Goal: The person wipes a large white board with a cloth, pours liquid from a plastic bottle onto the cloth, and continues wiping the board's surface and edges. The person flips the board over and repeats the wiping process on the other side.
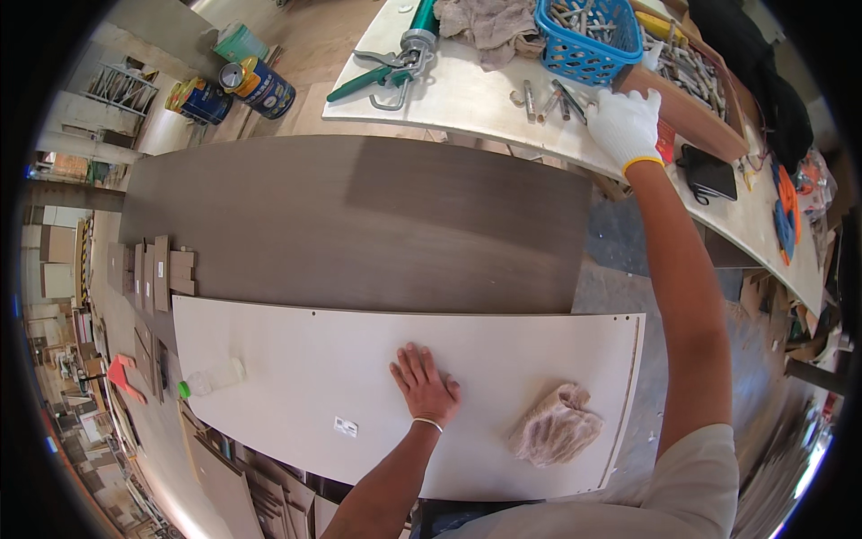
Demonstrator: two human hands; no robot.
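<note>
While left hand [426,386] is lying spread on white panel [301,368] running left-right, right hand [626,128], upper right, is showing indeterminate grip.

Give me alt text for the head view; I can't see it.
A bare left hand rests flat on a pale panel; the white-gloved right hand is over a white workbench, at a dark, slender object. A crumpled cloth and a clear, green-capped bottle lie on the panel.

Bare left fingers [414,362] flat on a white panel [305,364]
</note>
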